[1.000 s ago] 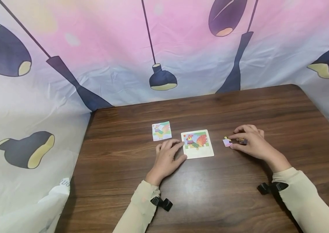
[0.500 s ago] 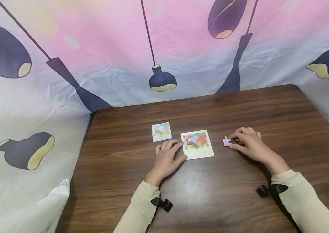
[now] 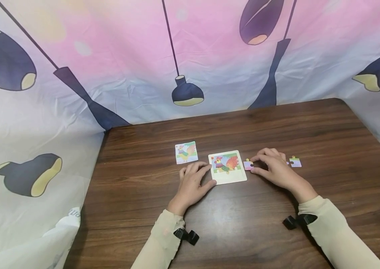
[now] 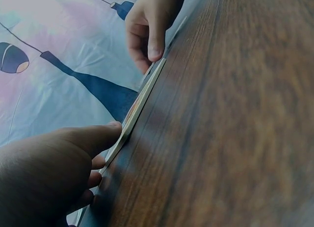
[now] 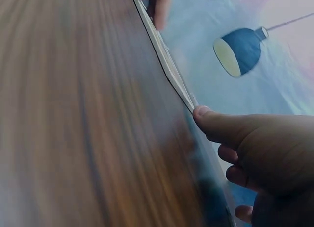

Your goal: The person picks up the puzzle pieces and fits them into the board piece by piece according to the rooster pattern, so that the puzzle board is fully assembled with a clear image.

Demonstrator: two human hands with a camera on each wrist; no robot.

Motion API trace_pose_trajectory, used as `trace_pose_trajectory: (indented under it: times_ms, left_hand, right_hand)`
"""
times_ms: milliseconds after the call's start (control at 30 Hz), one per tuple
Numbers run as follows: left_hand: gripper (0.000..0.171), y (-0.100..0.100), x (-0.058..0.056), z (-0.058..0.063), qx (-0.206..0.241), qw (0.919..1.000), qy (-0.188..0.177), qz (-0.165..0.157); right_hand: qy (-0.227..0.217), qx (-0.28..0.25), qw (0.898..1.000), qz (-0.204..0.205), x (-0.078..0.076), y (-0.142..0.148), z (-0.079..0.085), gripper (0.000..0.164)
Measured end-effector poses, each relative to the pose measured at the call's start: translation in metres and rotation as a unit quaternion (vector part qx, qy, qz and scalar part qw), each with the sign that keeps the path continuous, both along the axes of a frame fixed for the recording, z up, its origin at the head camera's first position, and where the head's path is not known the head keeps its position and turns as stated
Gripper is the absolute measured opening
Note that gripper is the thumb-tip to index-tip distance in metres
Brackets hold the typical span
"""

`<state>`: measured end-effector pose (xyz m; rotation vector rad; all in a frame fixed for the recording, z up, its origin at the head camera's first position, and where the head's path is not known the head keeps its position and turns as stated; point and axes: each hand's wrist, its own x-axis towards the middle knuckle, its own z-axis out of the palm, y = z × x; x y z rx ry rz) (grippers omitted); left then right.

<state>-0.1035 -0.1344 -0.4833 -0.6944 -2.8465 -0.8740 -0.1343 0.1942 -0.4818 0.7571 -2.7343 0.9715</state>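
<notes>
In the head view, a pale square puzzle board [image 3: 229, 178] lies on the table with a partly filled rooster picture; its lower strip is bare. My left hand [image 3: 192, 185] holds the board at its left side, index finger at the left edge and thumb at the near left corner. My right hand [image 3: 273, 169] pinches a pink-and-lilac puzzle piece [image 3: 247, 165] between thumb and finger, just beside the board's right edge. The left wrist view shows the left thumb [image 4: 105, 135] against the board's edge. The board hides part of the piece in the right wrist view.
A small rooster picture card [image 3: 186, 152] lies behind the left hand. Another puzzle piece [image 3: 295, 161] rests right of the right hand, with a bit of one more showing beside it. The dark wooden table [image 3: 237, 235] meets a printed cloth backdrop [image 3: 136, 93] behind.
My right hand has slid left with the puzzle piece, up to the board's right edge. Pieces formerly behind the hand now show on its right. My left hand and the board stay put.
</notes>
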Motion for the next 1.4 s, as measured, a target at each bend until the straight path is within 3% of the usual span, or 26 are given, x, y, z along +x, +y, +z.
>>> trace_pose_trajectory:
  times_ms: [567, 700, 933, 1133, 1400]
  left_hand:
    - [0.055, -0.004, 0.004, 0.002, -0.005, 1.0000, -0.005, -0.002]
    - [0.054, -0.005, 0.003, 0.002, -0.008, 1.0000, 0.002, 0.001]
    - [0.055, 0.000, 0.002, 0.003, -0.010, 0.9999, 0.004, -0.006]
    - [0.055, 0.002, 0.000, 0.003, -0.011, 0.9999, 0.009, -0.007]
    - [0.054, 0.001, -0.001, 0.002, -0.015, 0.9999, 0.001, -0.006]
  right_hand:
    - [-0.036, -0.008, 0.997, 0.064, 0.007, -0.068, 0.005, 0.026]
    - [-0.026, -0.001, 0.997, 0.079, 0.006, -0.082, 0.007, 0.026]
    - [-0.024, 0.022, 0.996, 0.081, 0.007, -0.084, 0.007, 0.028]
    - [-0.017, 0.011, 0.996, 0.088, 0.006, -0.083, 0.008, 0.031]
    - [0.006, 0.035, 0.993, 0.111, 0.007, -0.088, 0.011, 0.015]
